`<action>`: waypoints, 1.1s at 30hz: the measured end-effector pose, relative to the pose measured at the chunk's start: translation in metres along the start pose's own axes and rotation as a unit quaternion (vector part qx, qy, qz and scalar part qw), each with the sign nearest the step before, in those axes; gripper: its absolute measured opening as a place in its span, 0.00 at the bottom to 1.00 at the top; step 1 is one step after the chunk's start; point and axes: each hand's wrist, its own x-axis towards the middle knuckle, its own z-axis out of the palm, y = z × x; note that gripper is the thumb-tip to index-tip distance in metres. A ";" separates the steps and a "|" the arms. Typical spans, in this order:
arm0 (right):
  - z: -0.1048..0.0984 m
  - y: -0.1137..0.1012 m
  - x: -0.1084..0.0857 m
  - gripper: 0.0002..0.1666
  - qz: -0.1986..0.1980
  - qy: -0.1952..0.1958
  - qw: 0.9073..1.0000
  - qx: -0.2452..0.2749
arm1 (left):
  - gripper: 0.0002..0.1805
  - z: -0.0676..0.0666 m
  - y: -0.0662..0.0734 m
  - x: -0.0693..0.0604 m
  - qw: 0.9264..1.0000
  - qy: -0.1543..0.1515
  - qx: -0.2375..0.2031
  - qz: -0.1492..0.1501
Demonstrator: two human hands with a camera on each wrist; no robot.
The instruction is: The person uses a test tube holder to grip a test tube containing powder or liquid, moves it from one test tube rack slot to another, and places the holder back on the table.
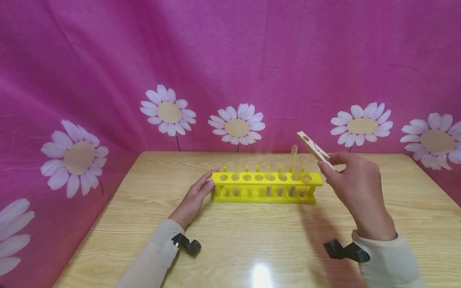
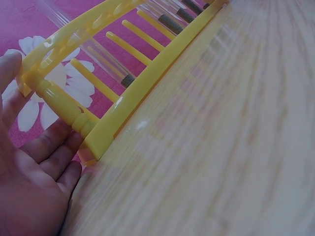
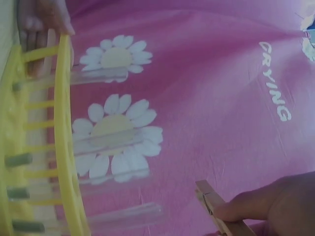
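A yellow test tube rack [image 1: 266, 179] stands on the table, with several clear test tubes [image 1: 294, 151] upright in its holes. Dark grey contents [image 2: 128, 80] lie at the bottom of some tubes. My left hand [image 1: 192, 200] holds the rack's left end, thumb at the top plate and fingers against the end post [image 2: 61, 104]. Above and to the right of the rack, my right hand [image 1: 354, 186] pinches a wooden clothespin [image 1: 314, 147] by its near end. The clothespin's far end points up and left, apart from the tubes [image 3: 125, 218].
The wooden table [image 1: 230, 248] reaches back to a pink cloth [image 1: 230, 60] printed with white daisies, which also hangs along the left side. A black wrist camera [image 1: 187, 245] sits on the left sleeve, another camera [image 1: 345, 251] on the right.
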 end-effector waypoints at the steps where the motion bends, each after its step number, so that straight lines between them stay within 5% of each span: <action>1: 0.001 -0.002 0.000 0.21 0.001 -0.001 1.000 0.002 | 0.29 0.000 0.000 0.000 1.000 0.000 0.000 0.000; 17: 0.020 -0.039 0.000 0.15 -0.039 -0.001 0.998 0.040 | 0.28 0.000 0.001 0.001 1.000 -0.003 -0.016 -0.001; 33: 0.041 -0.061 -0.007 0.10 -0.091 -0.021 0.993 0.078 | 0.29 -0.002 0.001 -0.001 1.000 -0.009 0.012 -0.007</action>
